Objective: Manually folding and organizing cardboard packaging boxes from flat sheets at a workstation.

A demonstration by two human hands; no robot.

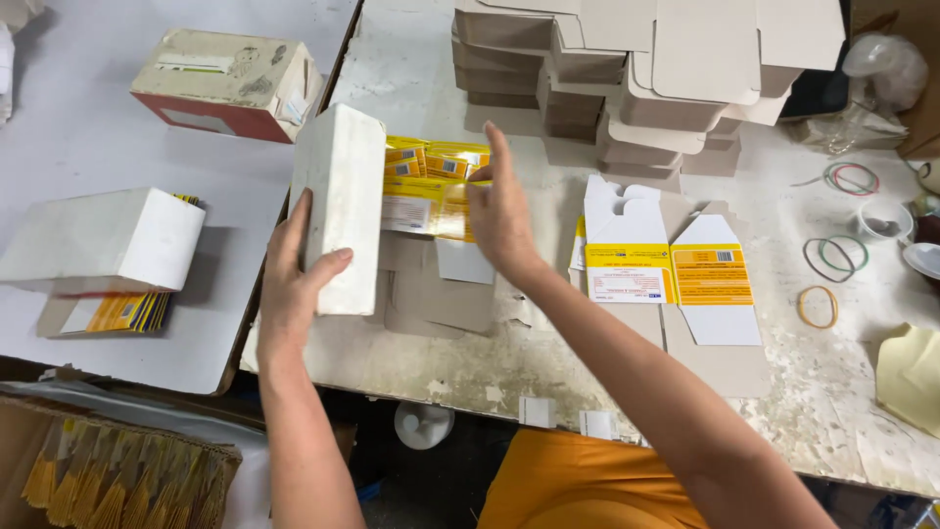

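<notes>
Left hand (294,279) grips a white box (338,206) standing on end near the table's front edge, fingers laid up its near face, thumb hooked across the lower front; forearm rises straight from below. Right of the white box, touching its side, lies a bundle of yellow printed cartons (431,191), flat and fanned on grey cardboard blanks (436,289). Right hand (501,211) rests on that bundle, palm turned inward, fingers straight and close together, index pointing up and away from the body, thumb pressing the bundle's right edge; the arm stretches in diagonally from the lower right. Further right of the white box, flattened yellow-and-white cartons (671,269) lie printed side up. Beyond it, a tall stack of folded grey boxes (636,83). Far right, several rubber bands (832,255) scattered on the worn table (783,392). Left of the white box, on a separate pale board, another white box (108,240) on its side and a red-and-cream box (225,83).
</notes>
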